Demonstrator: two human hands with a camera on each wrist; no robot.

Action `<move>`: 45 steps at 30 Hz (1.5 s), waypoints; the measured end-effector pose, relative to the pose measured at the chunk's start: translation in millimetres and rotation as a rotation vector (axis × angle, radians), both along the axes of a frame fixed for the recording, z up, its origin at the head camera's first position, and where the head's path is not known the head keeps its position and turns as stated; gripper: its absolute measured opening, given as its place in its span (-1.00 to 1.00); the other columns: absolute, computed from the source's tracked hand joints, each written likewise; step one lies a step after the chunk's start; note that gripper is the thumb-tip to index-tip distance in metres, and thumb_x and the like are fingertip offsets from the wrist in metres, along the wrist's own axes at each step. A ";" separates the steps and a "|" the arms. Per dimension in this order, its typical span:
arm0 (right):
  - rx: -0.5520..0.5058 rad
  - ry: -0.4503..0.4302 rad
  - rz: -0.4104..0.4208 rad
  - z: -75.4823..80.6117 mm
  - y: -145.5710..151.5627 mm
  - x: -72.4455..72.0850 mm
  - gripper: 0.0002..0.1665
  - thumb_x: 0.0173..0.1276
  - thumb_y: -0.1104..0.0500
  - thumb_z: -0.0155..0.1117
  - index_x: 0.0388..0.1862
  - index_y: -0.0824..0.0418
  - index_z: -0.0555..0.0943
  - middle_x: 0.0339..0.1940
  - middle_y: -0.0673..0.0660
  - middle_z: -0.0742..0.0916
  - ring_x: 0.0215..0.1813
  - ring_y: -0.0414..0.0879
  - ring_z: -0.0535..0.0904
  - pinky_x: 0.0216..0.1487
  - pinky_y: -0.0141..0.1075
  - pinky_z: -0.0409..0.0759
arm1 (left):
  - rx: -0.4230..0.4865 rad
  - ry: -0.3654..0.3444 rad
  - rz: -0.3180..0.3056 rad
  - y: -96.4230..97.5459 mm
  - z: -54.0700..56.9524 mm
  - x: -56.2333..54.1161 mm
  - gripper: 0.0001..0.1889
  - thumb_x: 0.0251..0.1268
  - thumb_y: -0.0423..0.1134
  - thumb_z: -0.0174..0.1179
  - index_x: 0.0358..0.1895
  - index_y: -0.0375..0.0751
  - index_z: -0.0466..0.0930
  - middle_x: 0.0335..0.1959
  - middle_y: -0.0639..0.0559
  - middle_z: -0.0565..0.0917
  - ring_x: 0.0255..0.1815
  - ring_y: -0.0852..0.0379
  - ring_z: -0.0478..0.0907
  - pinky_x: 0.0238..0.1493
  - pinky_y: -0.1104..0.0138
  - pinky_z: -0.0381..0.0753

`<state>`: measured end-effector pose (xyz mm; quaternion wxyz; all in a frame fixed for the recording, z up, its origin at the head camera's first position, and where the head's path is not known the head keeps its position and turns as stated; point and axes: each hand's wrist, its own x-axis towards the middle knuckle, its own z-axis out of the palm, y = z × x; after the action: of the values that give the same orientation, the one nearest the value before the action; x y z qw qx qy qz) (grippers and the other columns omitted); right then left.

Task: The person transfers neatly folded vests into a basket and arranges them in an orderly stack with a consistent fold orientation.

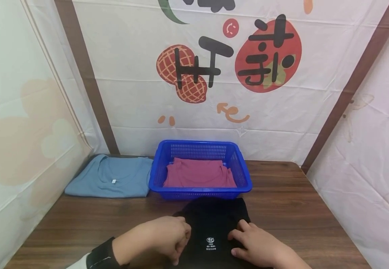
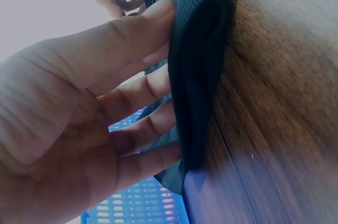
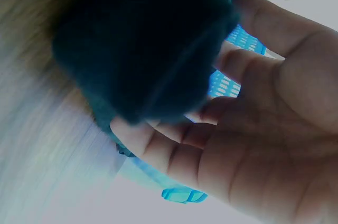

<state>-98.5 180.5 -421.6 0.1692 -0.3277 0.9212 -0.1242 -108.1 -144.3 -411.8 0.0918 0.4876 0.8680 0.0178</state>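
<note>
A folded black T-shirt (image 1: 211, 224) with a small white print lies on the table in front of the blue basket. On its left side, my left hand (image 1: 167, 237) touches the cloth with fingertips and thumb. In the left wrist view, the thumb and fingers (image 2: 140, 134) of this hand meet the fabric's upper side. My right hand (image 1: 260, 243) rests on the shirt's right part, its fingers spread. Dark cloth (image 3: 148, 49) hides some of its fingertips in the right wrist view.
Behind the black shirt stands a blue plastic basket (image 1: 201, 189) with a folded pink shirt (image 1: 199, 173) inside. A folded blue-grey shirt (image 1: 120, 183) lies left of the basket. White printed curtains (image 1: 130, 101) enclose the brown wooden table (image 1: 288, 209) at the back and sides.
</note>
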 end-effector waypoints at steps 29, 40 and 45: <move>-0.006 0.079 0.107 -0.4 -35.7 -5.9 -0.58 0.48 -0.17 0.26 0.24 -0.12 0.63 -0.04 -0.08 0.51 -0.08 -0.21 0.43 -0.06 -0.25 0.57 | 0.051 -0.071 0.181 -32.9 1.7 14.5 -0.63 -0.31 -0.02 0.66 -0.82 0.29 0.55 -0.42 0.62 0.41 -0.31 0.52 0.26 -0.34 0.60 0.32; -0.043 0.123 0.053 -6.0 -37.9 -0.5 -0.58 0.45 -0.16 0.30 0.22 -0.11 0.64 -0.02 -0.06 0.53 -0.08 -0.18 0.46 -0.13 -0.22 0.59 | 0.070 -0.129 0.160 -34.2 5.3 7.3 -0.72 -0.19 -0.14 0.61 -0.73 0.22 0.63 -0.46 0.53 0.48 -0.32 0.50 0.33 -0.31 0.60 0.36; -0.096 0.100 -0.068 -5.4 -34.3 -5.2 -0.51 0.42 -0.20 0.32 0.20 0.00 0.63 -0.03 -0.05 0.61 -0.04 -0.15 0.58 -0.05 -0.13 0.65 | 0.150 -0.233 0.228 -40.3 4.6 -4.2 -0.79 0.00 -0.28 0.51 -0.39 0.14 0.69 -0.39 0.41 0.58 -0.29 0.45 0.45 -0.17 0.46 0.52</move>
<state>-103.7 146.2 -426.9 0.1030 -0.3098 0.9320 -0.1574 -112.3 -184.6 -407.3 0.1524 0.3861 0.8975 0.1491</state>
